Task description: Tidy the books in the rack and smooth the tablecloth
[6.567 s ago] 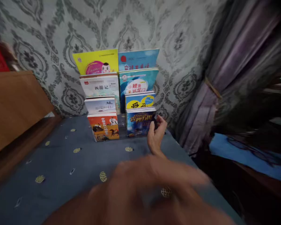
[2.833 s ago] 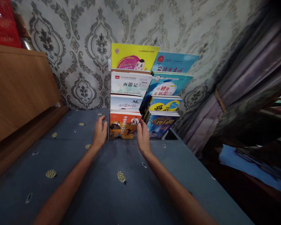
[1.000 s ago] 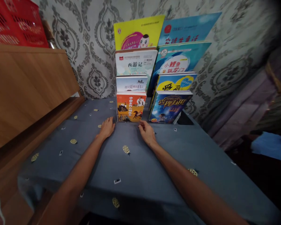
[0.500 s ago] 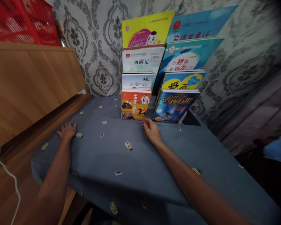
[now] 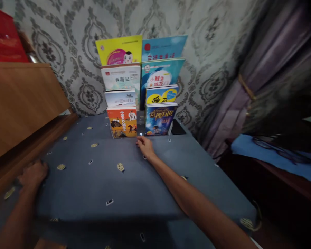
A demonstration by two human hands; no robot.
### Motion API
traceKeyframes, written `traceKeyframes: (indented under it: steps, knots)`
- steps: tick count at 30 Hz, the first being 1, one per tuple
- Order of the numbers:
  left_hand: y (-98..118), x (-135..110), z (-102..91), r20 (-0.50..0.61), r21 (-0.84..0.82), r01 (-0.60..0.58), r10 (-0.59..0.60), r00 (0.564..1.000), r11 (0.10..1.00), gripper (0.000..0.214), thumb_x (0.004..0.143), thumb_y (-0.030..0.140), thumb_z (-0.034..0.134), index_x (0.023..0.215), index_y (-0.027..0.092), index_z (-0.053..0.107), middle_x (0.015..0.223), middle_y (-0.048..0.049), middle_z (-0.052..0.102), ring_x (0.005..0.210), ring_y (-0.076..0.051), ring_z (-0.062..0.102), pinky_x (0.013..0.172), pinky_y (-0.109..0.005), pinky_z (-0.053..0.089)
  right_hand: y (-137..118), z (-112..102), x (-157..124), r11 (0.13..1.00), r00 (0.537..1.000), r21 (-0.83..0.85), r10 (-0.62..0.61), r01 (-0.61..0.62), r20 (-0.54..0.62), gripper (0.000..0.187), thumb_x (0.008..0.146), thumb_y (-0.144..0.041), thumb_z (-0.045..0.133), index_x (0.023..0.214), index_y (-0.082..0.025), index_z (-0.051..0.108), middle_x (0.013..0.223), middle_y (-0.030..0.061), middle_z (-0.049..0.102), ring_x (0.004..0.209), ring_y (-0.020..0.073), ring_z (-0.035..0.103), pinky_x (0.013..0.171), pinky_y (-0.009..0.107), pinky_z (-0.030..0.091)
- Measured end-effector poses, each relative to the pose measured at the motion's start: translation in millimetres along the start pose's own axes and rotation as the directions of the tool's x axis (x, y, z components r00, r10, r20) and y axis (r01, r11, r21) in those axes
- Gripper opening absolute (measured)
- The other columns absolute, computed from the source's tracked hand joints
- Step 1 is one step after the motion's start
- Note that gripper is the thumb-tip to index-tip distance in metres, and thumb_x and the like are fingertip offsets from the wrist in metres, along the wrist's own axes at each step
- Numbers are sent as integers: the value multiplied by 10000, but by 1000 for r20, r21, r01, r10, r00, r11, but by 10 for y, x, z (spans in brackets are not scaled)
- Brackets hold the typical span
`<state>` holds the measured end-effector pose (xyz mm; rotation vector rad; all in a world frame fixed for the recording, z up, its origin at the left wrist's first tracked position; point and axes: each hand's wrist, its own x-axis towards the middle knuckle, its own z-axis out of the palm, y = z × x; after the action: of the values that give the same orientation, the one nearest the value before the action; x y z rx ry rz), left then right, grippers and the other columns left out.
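Note:
My left hand [image 5: 33, 173], blurred, lies palm down with its fingers out on the grey cloth at the left edge of the table. My right hand [image 5: 145, 148] rests on the cloth just in front of the books, holding nothing, its fingers loosely bent and slightly apart. Its fingertips are close to the lower right corner of the orange book [image 5: 123, 122]; whether they touch is unclear. To the right of that stands the dark blue book [image 5: 160, 119]. Behind these two, more books rise in two stepped columns, among them a yellow one [image 5: 120, 48] and a teal one [image 5: 163, 69].
A grey pineapple-print tablecloth [image 5: 93, 183] covers the table. Left is a wooden cabinet [image 5: 18, 107] with a red basket [image 5: 5, 38] on top. A black flat object [image 5: 178, 127] lies right of the books. Glasses [image 5: 282, 148] rest on blue cloth [image 5: 248, 143] near a curtain [image 5: 230, 103].
The view has swung to the right, so the books appear further left and more of the curtain side shows. My right hand remains near the orange book; my left hand stays on the cloth.

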<state>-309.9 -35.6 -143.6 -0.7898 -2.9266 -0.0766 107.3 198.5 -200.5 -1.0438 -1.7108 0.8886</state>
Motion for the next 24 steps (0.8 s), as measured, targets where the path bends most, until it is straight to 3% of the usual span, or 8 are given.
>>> traceKeyframes:
  steps: [2,4,8,11,15,18,21,24]
  knots:
    - [150,-56,7,-17,48,-69,70,997,997,430,904,437,182,1026,301,571,1155,12,698,1162,-321,586,856,-524,512,17,-116,-17,1000,1000,4,7,-7,26,217,835,-160,539,972,-204,702,821,21,745,765,178,722,752,340,592]
    - [373,-135,20,-37,3,-246,245,969,969,408,880,453,213,1021,297,562,1152,10,688,1118,-287,605,877,-461,524,41,-270,-42,1000,999,9,14,-14,53,204,837,-151,535,928,-194,713,756,16,737,717,172,722,710,320,593]
    - [1014,-358,35,-104,-250,-572,566,818,781,427,852,416,303,1086,214,598,1155,-92,675,1098,-280,622,975,-408,489,92,-583,-68,999,998,21,27,-28,60,186,829,-156,541,879,-194,717,728,14,734,697,176,718,647,295,588]
    - [1544,-539,33,-154,-353,-690,688,709,632,420,867,398,349,1119,188,612,1151,-95,672,1087,-254,626,983,-372,480,129,-739,-42,998,999,36,43,-45,32,168,818,-173,544,854,-189,708,707,14,726,655,175,706,598,286,579]
    - [2126,-768,33,-307,-474,-751,713,630,460,343,874,329,374,1038,176,633,1011,-91,683,966,-246,642,911,-389,506,200,-851,9,994,995,74,80,-75,-61,161,809,-213,540,861,-183,689,741,29,727,678,182,713,549,273,573]
    - [2420,-955,72,-373,-517,-776,721,584,361,280,883,273,375,954,198,636,936,-64,678,896,-226,636,872,-376,514,293,-937,41,989,979,109,117,-100,-166,176,811,-253,527,881,-178,669,743,37,715,698,191,718,545,279,580]
    - [2617,-1167,138,-411,-533,-816,773,483,226,248,892,245,390,926,210,633,930,-59,670,905,-223,633,873,-379,520,404,-1049,77,983,947,141,157,-121,-282,194,816,-281,497,900,-176,636,803,56,709,721,197,717,556,294,587]
    - [2787,-1389,181,-440,-548,-833,819,368,79,259,912,238,396,1023,204,627,991,-69,668,966,-221,636,909,-384,524,490,-1135,118,978,906,159,184,-132,-382,209,815,-296,484,947,-178,595,886,81,696,771,215,711,574,322,591]
